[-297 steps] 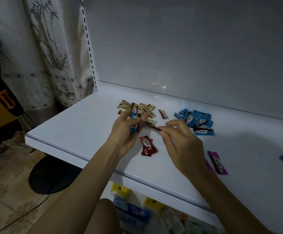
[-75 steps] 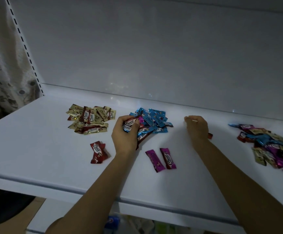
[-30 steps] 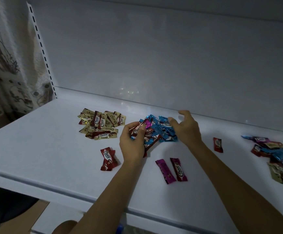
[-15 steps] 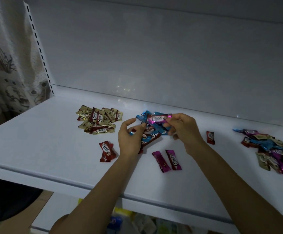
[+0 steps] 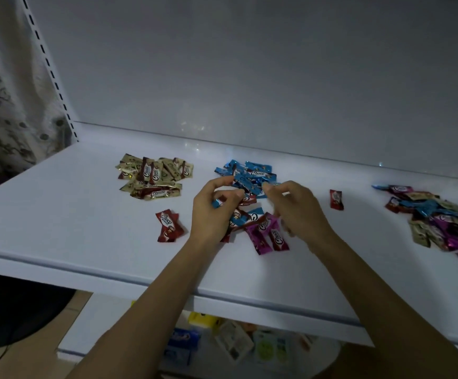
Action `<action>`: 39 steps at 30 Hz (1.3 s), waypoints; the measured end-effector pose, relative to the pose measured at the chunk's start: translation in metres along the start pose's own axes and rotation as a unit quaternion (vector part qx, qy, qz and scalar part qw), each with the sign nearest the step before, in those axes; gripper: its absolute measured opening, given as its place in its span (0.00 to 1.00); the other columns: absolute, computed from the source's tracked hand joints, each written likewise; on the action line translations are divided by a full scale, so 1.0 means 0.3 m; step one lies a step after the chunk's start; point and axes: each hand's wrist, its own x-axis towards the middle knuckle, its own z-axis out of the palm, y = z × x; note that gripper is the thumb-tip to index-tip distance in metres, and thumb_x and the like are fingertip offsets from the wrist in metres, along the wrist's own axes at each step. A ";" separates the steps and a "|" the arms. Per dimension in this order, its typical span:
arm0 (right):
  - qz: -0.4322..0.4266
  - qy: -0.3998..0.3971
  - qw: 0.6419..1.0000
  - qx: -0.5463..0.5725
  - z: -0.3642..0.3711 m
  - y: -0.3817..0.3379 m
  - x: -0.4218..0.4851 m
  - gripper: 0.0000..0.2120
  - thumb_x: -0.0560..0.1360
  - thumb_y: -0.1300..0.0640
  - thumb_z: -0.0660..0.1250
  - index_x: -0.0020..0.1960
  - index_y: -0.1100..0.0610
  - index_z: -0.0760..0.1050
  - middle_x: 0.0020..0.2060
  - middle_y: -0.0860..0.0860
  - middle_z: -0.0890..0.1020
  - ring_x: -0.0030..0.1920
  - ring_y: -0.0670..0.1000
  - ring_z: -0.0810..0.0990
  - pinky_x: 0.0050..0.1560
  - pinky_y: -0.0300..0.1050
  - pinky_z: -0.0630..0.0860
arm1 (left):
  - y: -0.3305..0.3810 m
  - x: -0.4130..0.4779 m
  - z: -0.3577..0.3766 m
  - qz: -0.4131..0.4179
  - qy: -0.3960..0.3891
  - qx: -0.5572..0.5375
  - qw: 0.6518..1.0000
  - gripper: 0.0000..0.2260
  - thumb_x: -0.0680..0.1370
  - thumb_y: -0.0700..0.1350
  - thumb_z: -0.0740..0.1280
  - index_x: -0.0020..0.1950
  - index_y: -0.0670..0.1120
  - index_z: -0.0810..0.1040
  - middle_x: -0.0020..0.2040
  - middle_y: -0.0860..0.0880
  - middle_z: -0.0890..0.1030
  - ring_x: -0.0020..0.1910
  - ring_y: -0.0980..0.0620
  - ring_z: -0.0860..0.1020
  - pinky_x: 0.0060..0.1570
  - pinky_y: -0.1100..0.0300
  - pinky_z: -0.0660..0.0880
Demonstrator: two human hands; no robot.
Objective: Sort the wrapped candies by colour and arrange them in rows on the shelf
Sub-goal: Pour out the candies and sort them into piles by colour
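Candies held over the white shelf (image 5: 58,214), mid-frame.
The left hand (image 5: 213,214) grip clutches a blue-and-red bunch (image 5: 251,216) below the blue pile (image 5: 255,173). The right hand (image 5: 299,212) curls beside it over the pink candies (image 5: 266,237), its grip unclear.

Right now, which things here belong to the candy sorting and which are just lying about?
Part of the job:
shelf
gold pile
blue pile
red candies
pink candies
single red candy
unsorted heap
left hand, gripping a handful
right hand

Just lying about:
curtain
packets on the lower shelf
dark round object on the floor
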 end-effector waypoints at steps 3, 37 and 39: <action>0.061 -0.106 0.992 0.038 0.038 -0.048 -0.018 0.18 0.74 0.39 0.64 0.52 0.53 0.76 0.42 0.49 0.81 0.37 0.47 0.81 0.38 0.43 0.77 | -0.018 0.005 -0.004 0.034 -0.002 0.029 0.999 0.12 0.77 0.36 0.67 0.57 0.48 0.78 0.46 0.40 0.83 0.47 0.44 0.83 0.45 0.47 0.81; -0.141 0.215 0.954 0.153 0.308 -0.202 0.126 0.08 0.77 0.57 0.66 0.41 0.48 0.70 0.29 0.46 0.75 0.32 0.52 0.77 0.35 0.49 0.75 | 0.052 -0.004 -0.014 -0.116 0.029 -0.116 0.986 0.17 0.81 0.55 0.60 0.47 0.41 0.78 0.41 0.39 0.76 0.37 0.45 0.72 0.35 0.56 0.71; -0.120 0.205 0.949 0.208 0.289 -0.212 0.129 0.08 0.76 0.61 0.67 0.41 0.51 0.73 0.29 0.46 0.76 0.32 0.49 0.77 0.35 0.43 0.76 | 0.052 0.000 -0.024 -0.141 0.016 -0.158 0.977 0.15 0.80 0.52 0.63 0.45 0.40 0.75 0.32 0.42 0.71 0.27 0.52 0.68 0.27 0.62 0.65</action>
